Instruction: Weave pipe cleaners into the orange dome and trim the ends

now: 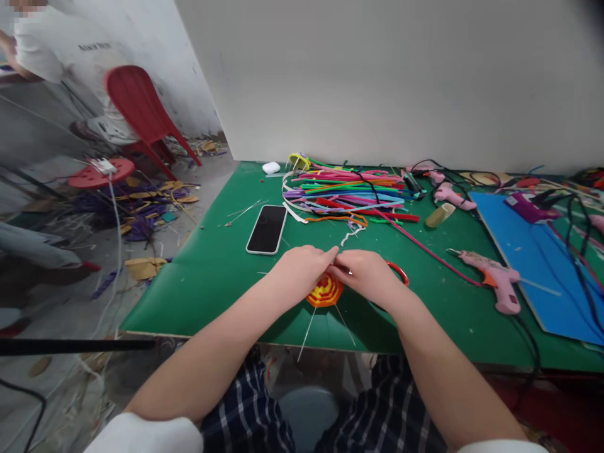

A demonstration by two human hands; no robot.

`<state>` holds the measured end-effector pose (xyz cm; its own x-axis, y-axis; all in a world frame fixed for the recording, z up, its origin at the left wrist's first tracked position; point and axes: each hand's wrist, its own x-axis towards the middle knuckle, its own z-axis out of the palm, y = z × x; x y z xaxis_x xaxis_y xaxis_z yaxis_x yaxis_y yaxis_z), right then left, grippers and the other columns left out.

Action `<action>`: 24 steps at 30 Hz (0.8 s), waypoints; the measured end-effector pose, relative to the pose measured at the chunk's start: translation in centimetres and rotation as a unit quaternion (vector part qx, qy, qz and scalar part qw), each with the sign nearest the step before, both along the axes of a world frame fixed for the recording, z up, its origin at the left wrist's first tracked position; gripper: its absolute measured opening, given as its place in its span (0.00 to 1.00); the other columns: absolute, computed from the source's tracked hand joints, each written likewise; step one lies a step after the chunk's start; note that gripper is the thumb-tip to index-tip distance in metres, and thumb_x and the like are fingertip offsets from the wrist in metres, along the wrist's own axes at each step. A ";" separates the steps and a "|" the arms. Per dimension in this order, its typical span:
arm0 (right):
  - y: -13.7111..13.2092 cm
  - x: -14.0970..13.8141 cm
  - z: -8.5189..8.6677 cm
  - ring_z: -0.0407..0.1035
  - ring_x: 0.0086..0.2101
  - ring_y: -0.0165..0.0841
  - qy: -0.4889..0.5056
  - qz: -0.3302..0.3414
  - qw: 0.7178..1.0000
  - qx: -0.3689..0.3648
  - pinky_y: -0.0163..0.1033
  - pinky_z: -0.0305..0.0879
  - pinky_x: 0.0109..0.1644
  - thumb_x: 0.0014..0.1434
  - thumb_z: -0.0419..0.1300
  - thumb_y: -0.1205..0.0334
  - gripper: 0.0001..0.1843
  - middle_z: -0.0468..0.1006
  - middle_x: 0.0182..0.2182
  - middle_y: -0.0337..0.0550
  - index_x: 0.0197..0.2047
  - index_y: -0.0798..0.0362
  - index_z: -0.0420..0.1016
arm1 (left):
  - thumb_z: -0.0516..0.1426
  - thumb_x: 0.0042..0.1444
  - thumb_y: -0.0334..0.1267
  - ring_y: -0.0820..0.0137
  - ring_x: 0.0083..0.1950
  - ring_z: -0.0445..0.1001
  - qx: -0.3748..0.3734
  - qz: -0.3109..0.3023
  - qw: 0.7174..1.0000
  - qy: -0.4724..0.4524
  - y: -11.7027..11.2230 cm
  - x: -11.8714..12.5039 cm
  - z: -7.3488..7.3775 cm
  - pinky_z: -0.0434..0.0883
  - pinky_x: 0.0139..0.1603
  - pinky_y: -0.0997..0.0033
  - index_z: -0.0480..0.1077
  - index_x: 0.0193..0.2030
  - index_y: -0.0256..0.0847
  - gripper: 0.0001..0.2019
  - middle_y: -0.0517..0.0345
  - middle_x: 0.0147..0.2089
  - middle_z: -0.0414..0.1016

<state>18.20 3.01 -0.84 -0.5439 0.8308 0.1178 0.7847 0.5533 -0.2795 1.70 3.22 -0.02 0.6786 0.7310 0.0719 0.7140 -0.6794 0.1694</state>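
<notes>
Over the green tabletop, my left hand [298, 272] and my right hand [365, 272] meet with fingertips pressed together. Both are closed at the far edge of a small round piece wound in red, orange and yellow pipe cleaner [325, 294]. Thin pale wires [307, 333] stick out from its near side toward me. My fingers hide its far part, so the exact pinch points cannot be seen. A red looped handle [399, 272] shows just behind my right wrist. Beyond my hands lies a pile of coloured pipe cleaners [349, 189].
A phone [267, 230] and a white case [271, 168] lie left. Pink glue guns [503, 286], with cables, and a blue board [542, 264] are right. A grey wall [377, 82] backs the table [207, 296]. Another person sits near a red chair [136, 104].
</notes>
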 end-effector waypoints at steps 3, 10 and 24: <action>-0.1 0.3 0.6 0.63 0.28 0.28 0.049 0.022 0.998 -0.026 0.33 0.52 0.30 0.58 0.49 0.52 0.16 0.73 0.26 0.39 0.29 0.53 0.71 | 0.49 0.53 0.29 0.65 0.37 0.72 -0.044 0.009 0.999 -0.003 0.2 -0.6 0.2 0.66 0.35 0.69 0.67 0.48 0.41 0.16 0.52 0.36 0.75; 1.1 5.4 2.0 0.65 0.27 0.28 0.121 -0.117 0.983 -0.077 0.33 0.57 0.30 0.56 0.50 0.50 0.16 0.75 0.28 0.37 0.31 0.51 0.72 | 0.50 0.53 0.31 0.68 0.39 0.71 -0.048 0.123 0.980 -0.147 2.8 -3.0 0.9 0.66 0.40 0.69 0.69 0.40 0.42 0.11 0.57 0.38 0.74; 1.5 6.6 1.5 0.68 0.30 0.30 0.276 -0.098 0.914 -0.282 0.35 0.64 0.34 0.54 0.52 0.50 0.17 0.75 0.31 0.41 0.42 0.51 0.70 | 0.57 0.49 0.38 0.75 0.30 0.71 -0.461 0.200 0.642 -0.579 2.8 -1.4 -1.1 0.68 0.26 0.76 0.67 0.46 0.41 0.16 0.55 0.39 0.73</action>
